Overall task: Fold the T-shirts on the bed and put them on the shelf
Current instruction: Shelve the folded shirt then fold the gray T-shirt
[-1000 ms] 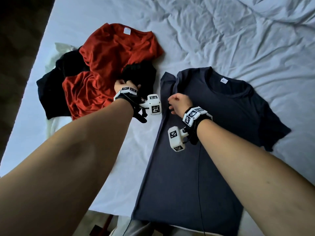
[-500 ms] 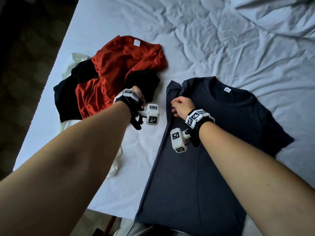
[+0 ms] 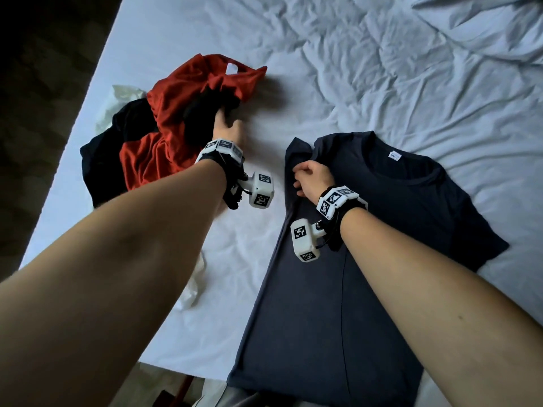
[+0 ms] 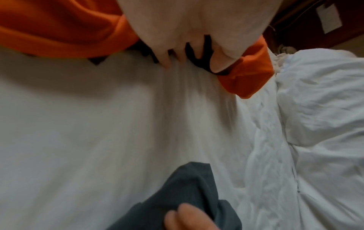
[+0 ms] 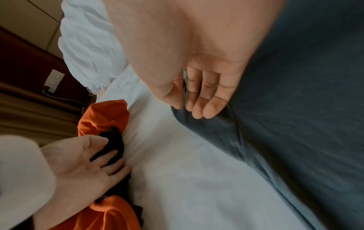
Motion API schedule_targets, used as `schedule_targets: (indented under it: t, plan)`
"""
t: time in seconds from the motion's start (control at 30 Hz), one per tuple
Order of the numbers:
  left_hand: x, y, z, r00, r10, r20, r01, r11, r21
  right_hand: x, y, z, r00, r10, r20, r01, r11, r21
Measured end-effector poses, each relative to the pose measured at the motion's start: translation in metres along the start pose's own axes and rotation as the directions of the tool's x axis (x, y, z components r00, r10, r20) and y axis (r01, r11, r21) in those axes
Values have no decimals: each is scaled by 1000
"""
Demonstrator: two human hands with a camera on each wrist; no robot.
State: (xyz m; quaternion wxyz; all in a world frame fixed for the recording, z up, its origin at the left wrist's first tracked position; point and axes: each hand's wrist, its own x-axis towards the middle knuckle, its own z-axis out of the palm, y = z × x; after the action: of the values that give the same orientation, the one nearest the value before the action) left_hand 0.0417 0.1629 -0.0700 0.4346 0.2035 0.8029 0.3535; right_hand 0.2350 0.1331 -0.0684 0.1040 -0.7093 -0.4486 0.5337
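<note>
Red cloth, the crumpled red T-shirt [image 3: 164,121], sits bunched higher and tighter than a second ago, when it lay spread over the black garment [image 3: 102,160]; the pile of red, black and a white garment [image 3: 123,95] lies at the left side of the bed [image 3: 367,69]. Into that pile the left hand [image 3: 227,127] has pushed farther from the person than half a second ago, when it hovered near the pile's near edge. The head view shows only its back; the left wrist view shows the fingers [image 4: 163,60] curled into black fabric against the sheet, and the right wrist view shows the thumb and fingers closing around that black fold. To the right, well apart from the pile, the dark navy T-shirt [image 3: 382,230] lies flat, front up, its left sleeve folded in, much as before. The right hand [image 3: 311,177] stays at the shirt's left shoulder; the right wrist view shows thumb and fingers pinching a fold there, which the head view hides.
</note>
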Motion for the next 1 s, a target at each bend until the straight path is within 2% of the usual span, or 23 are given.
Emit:
schedule_targets:
  t: [0.13,0.23,0.37,0.43,0.5,0.57,0.63,0.73,0.83,0.9,0.97,1.0]
  plan:
    - [1,7,5,999,-39,-12,40,998,57,4,-10,1,999,-17,-29,16,999,-31]
    - [-8,3,28,987,-92,129,81,992,92,4,-13,-7,994,-43,-97,38,998,-52]
    - [-25,2,57,917,-160,366,138,987,84,8,-8,-22,982,-73,-175,64,996,-56]
    - [-30,2,65,889,-183,421,145,982,120,10,-4,-27,979,-73,-190,62,996,-62]
    - [-30,-1,68,865,-193,464,80,964,252,11,0,-31,981,-65,-182,54,997,-63]
    - [-30,-4,68,832,-227,506,67,947,314,10,4,-33,984,-53,-168,43,997,-61]
    - [-31,-7,67,830,-253,498,94,942,322,11,7,-35,988,-38,-150,30,998,-56]
    - [-28,-7,58,902,-219,371,131,960,249,11,11,-36,991,-27,-128,18,997,-78]
    - [-18,-15,43,970,-162,179,133,977,167,11,13,-37,995,-15,-103,3,993,-114]
    - [-10,-28,37,976,-191,99,176,973,150,11,13,-37,997,-6,-72,-6,986,-164]
    - [-15,-32,34,954,-267,139,250,959,133,11,15,-36,999,6,-36,-14,976,-217]
    - [-26,-27,32,926,-321,198,297,944,143,11,16,-36,1000,11,-22,-16,972,-235]
